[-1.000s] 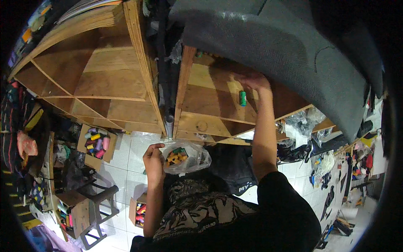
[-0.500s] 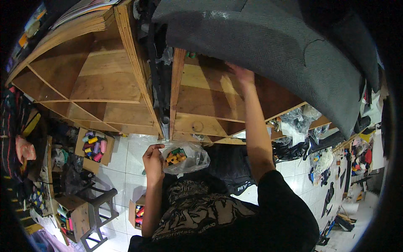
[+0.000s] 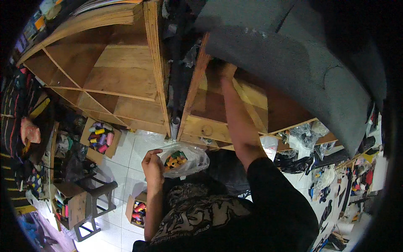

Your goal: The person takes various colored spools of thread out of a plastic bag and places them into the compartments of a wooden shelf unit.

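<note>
My left hand (image 3: 153, 167) is closed on the edge of a clear plastic bag (image 3: 195, 161), holding it up in front of my body. Inside the bag lie several small orange-yellow and green pieces (image 3: 175, 160) that look like thread spools. My right arm stretches up and forward into a compartment of the wooden shelf (image 3: 194, 90). Deep in that compartment's upper left corner is my right hand (image 3: 228, 72); shadow hides its fingers and anything they may touch.
A dark grey sheet (image 3: 273, 63) hangs over the shelf's top right. Another wooden shelf unit (image 3: 126, 63) stands to the left. Cardboard boxes of coloured thread spools (image 3: 100, 138) (image 3: 138, 212) sit on the tiled floor, near a grey stool (image 3: 100, 206).
My right hand has moved left and deeper into the compartment's corner. The view has shifted, so the shelves appear farther right. My left hand still holds the bag.
</note>
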Tool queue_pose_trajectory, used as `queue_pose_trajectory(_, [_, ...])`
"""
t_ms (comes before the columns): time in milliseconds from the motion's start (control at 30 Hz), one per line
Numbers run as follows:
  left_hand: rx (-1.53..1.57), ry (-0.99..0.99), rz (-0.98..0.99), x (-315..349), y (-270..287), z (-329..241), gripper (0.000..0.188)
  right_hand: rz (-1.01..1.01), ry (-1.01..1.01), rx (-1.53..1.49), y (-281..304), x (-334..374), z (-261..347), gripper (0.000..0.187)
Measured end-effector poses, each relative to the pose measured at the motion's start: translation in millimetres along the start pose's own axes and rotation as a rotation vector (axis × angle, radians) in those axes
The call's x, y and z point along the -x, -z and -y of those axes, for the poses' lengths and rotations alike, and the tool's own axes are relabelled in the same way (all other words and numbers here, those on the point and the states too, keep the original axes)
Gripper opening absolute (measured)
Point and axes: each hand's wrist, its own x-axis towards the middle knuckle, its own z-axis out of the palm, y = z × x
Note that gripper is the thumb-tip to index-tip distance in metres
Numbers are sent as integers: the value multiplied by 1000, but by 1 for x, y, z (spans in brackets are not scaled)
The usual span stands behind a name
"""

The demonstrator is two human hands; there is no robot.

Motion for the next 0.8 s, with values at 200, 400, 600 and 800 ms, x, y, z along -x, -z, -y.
queue_pose_trajectory(200, [-19,1,28,4,-2,-8,19,37,43,172,20,8,3,27])
queue_pose_trajectory(400, [-10,12,-1,3,15,-9,20,1200,-300,-688,129,104,137,19])
queue_pose_trajectory(600, [-58,25,121,20,-13,-30,19,1364,559,-91,16,330,90,33])
queue_pose_trajectory(800, [-87,-33,207,34,-26,-38,20,1414,22,-183,8,359,95,34])
